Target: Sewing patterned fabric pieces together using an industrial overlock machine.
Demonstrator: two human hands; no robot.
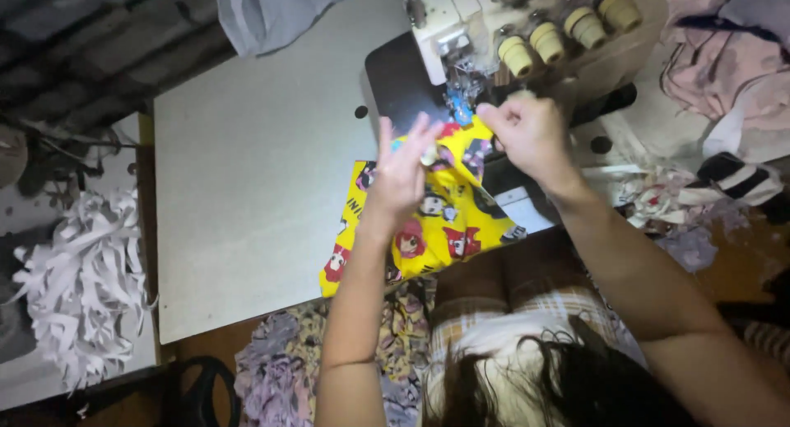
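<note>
Both hands are up at the sewing machine (pixel 494 24), which sits at the far right corner of the grey table (pixel 255 172). The left hand (pixel 403 168) lies on the yellow printed cloth (pixel 436 221), fingers spread and stretched toward the machine, palm pressing the fabric down; it is flat on the cloth, not closed around it. The right hand (pixel 531 131) is just beside the needle area, fingers drawn together and pinching the top edge of the yellow cloth, lifting that corner a little off the dark plate (pixel 395 81) under the machine. The cloth runs from the needle back toward the near edge of the table, its lower end hanging just over that edge toward the person's lap. Four pale thread cones (pixel 568 24) stand in a row along the top of the machine. At the far edge of the table, a grey garment (pixel 271 11) spills over the rim. Past the left edge, a heap of white fabric strips (pixel 82 279) is piled up. Beyond the right side, pink and striped clothes (pixel 724 73) lie in a loose stack. Below the near edge, a floral cloth (pixel 280 361) is bunched beside the person's knee.
</note>
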